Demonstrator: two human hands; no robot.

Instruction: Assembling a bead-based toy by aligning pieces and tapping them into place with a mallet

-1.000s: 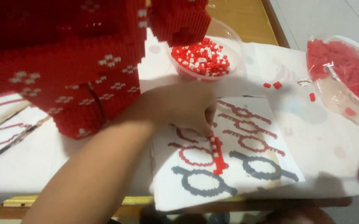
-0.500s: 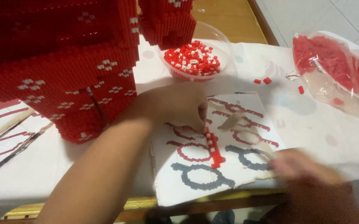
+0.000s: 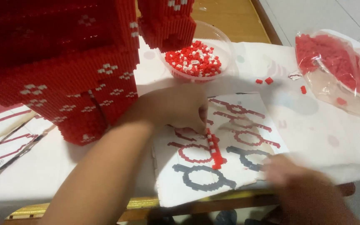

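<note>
My left hand (image 3: 175,107) rests on a printed pattern sheet (image 3: 246,137) and pinches the top end of a short red strip of small bricks (image 3: 214,149) that lies on the sheet. My right hand (image 3: 296,179), blurred, hovers over the sheet's lower right corner; whether it holds anything I cannot tell. A clear round tub (image 3: 221,41) of red and white small bricks stands just behind the sheet. A large red model built of small bricks (image 3: 59,62), dotted with white marks, rises at the left.
A clear plastic bag of red bricks (image 3: 334,62) lies at the right on the white tablecloth (image 3: 334,133). A few loose red bricks (image 3: 267,80) sit near it. More pattern sheets (image 3: 5,137) lie at the far left. The table's front edge runs along the bottom.
My right hand has come in from the lower right and now hovers over the sheet's corner. My left hand stays on the red strip. The view has shifted slightly.
</note>
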